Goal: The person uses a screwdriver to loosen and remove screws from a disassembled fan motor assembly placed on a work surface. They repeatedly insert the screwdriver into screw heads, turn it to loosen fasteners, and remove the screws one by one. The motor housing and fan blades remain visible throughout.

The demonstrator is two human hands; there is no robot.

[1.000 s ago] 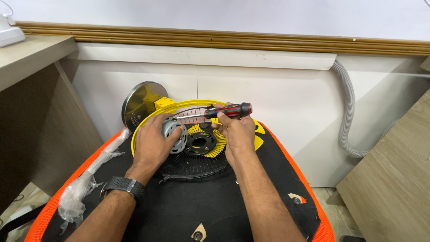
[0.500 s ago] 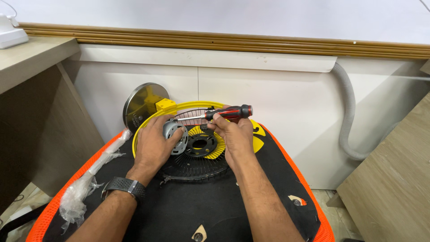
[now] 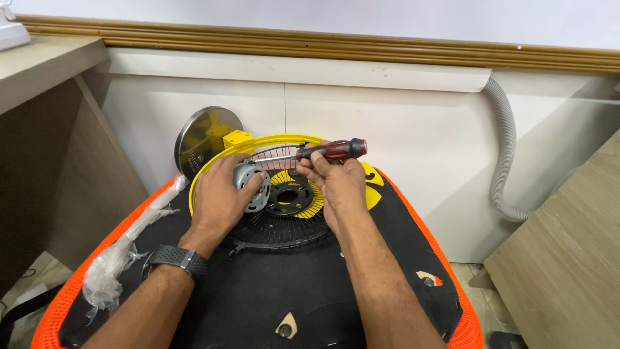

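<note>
We're mid screw-work on fan motor (image 3: 250, 186). Left hand (image 3: 219, 197) wrapped around grey motor housing, pinning it on black wire grille (image 3: 278, 227) atop orange-edged seat (image 3: 413, 213). Right hand (image 3: 336, 181) pinching red-black screwdriver (image 3: 323, 152), shaft lying level, tip at motor, probably on a screw, can't really see. Next move needs tip seated square and motor held steady. Count: one screwdriver, one motor, one yellow ring (image 3: 213, 167), one round metal base (image 3: 197, 139), one plastic bag (image 3: 116, 258).
</note>
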